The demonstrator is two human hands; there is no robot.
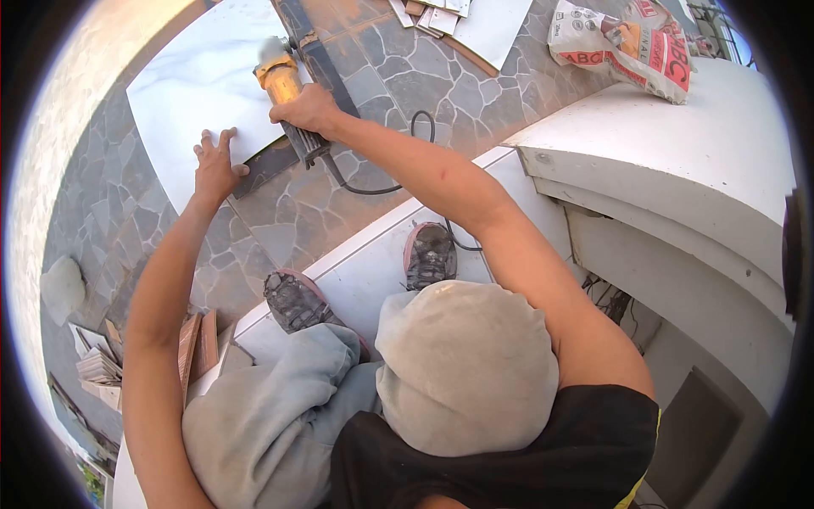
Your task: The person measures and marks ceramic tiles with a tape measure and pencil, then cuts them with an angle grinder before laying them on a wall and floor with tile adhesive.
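My right hand [307,110] is wrapped round the body of a yellow and black angle grinder [281,82]. The grinder's head is at the top, over the right part of a large white tile [191,97]; its disc is blurred. On the tile's lower part rests my left hand [219,165], fingers spread and holding nothing. Dark flat pieces [318,72] lie under and beside the tile's right edge. A black cord [369,192] runs from the grinder's rear toward the right.
Cut tile pieces [437,17] lie at the top, beside another white tile [492,30]. A red and white bag [627,51] sits at the upper right, by a white ledge [670,127]. Tile offcuts [100,369] are at the lower left. My shoes stand on a white step [356,263].
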